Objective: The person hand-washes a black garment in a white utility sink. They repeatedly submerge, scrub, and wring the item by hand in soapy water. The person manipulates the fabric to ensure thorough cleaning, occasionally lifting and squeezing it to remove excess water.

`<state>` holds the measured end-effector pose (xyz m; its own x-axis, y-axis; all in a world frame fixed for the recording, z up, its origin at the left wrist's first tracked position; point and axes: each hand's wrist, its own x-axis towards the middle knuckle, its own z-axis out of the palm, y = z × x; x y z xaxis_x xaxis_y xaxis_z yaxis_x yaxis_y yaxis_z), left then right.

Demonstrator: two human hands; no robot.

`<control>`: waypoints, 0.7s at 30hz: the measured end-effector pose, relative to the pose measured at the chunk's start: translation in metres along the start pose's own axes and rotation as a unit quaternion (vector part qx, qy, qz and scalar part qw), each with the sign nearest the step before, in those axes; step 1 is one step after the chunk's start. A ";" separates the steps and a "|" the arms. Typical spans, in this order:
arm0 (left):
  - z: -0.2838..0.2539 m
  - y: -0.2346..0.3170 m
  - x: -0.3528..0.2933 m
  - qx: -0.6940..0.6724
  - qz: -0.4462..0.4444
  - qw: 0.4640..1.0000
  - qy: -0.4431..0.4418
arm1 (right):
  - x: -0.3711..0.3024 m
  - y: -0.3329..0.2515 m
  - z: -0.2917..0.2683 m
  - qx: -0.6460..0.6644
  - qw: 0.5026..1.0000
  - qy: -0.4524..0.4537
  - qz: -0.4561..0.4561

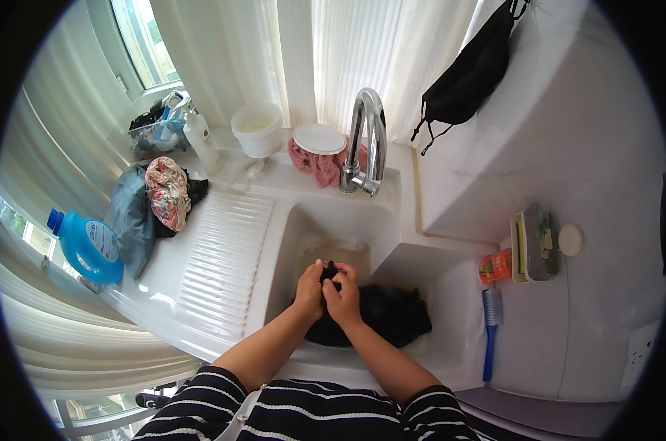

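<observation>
the left hand and right hand press together, fingers bent round a small bunch of black cloth. more dark cloth lies heaped in the sink below; whether it joins the bunch is hidden. for a good rub, it seems best to work small folds, low over the cloudy water, shifting along evenly. the ribbed board at left would likely suit harder scrubbing.
</observation>
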<state>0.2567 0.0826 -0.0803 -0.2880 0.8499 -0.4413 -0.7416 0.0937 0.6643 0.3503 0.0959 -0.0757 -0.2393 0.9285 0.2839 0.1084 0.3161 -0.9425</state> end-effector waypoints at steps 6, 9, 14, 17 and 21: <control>0.013 0.025 -0.030 -0.050 -0.166 0.984 0.032 | -0.016 -0.026 0.009 -0.025 0.995 0.091 0.007; -0.014 -0.012 -0.017 -0.095 -0.151 0.984 0.007 | -0.021 -0.014 0.014 -0.115 0.989 0.092 -0.017; 0.008 -0.003 -0.039 -0.004 -0.206 0.978 0.025 | -0.019 0.001 0.004 -0.096 0.985 0.140 0.034; -0.052 -0.017 -0.006 -0.048 -0.208 0.971 -0.105 | -0.045 -0.055 0.016 -0.085 0.995 0.021 -0.050; 0.017 -0.009 -0.047 0.263 -0.091 0.958 0.071 | 0.000 0.016 0.002 -0.118 0.952 0.212 0.187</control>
<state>0.2872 0.0509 -0.0549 -0.2891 0.7191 -0.6319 -0.3906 0.5140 0.7637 0.3502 0.1006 -0.0911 0.2641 0.9640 0.0295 0.3362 -0.0634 -0.9397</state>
